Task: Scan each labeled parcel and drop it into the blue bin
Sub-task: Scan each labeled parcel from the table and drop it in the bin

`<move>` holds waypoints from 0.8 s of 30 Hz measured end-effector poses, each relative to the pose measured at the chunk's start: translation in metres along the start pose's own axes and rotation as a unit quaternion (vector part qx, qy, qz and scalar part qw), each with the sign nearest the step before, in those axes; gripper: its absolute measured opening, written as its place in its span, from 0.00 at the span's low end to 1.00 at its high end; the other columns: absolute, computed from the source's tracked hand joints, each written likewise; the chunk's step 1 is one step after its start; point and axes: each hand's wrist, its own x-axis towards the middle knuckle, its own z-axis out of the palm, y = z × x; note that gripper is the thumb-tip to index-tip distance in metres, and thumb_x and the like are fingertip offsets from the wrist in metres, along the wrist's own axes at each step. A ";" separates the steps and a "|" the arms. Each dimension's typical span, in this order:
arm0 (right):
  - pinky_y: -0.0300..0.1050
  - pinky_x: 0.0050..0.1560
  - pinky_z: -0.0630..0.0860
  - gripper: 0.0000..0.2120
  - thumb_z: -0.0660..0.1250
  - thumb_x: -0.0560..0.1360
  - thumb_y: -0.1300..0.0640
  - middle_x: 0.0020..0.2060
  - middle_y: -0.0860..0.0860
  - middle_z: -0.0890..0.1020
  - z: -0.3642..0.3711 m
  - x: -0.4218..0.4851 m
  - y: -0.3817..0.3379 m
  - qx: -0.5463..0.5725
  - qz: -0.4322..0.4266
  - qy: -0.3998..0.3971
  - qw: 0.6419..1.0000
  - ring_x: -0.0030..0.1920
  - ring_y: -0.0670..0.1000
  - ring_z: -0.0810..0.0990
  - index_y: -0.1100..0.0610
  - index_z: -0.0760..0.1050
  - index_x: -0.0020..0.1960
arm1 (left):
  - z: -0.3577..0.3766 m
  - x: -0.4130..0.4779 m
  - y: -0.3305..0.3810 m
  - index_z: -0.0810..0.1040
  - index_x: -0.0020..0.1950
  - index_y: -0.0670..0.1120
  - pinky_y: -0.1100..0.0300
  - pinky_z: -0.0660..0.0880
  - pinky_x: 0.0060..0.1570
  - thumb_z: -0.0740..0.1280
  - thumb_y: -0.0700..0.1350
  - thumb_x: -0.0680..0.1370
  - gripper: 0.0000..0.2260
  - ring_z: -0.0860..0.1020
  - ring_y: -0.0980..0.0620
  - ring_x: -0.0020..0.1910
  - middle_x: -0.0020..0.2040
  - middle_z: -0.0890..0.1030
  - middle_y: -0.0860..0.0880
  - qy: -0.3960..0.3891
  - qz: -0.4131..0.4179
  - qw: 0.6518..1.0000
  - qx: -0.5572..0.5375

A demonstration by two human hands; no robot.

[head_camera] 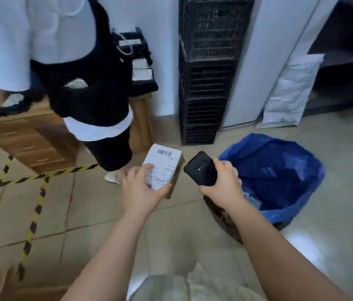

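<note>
While your left hand (140,189) grips the labeled parcel (164,164), fingers (142,170) clamped over its white label, your right hand (225,181) is wrapped round a black handset (200,170), probably the scanner, just beside it. The blue bin (303,203) stands at your right on the tiled floor (97,213). Another person (97,94) stands ahead, left of stacked black crates (210,72).
</note>
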 end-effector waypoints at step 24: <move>0.54 0.64 0.71 0.45 0.76 0.69 0.47 0.69 0.52 0.67 -0.100 0.165 0.249 0.073 0.382 0.149 0.909 0.69 0.56 0.66 0.53 0.58 0.78 | 0.354 0.188 0.220 0.68 0.72 0.57 0.51 0.71 0.65 0.77 0.58 0.64 0.38 0.71 0.49 0.65 0.65 0.69 0.51 -0.429 0.228 0.869 0.098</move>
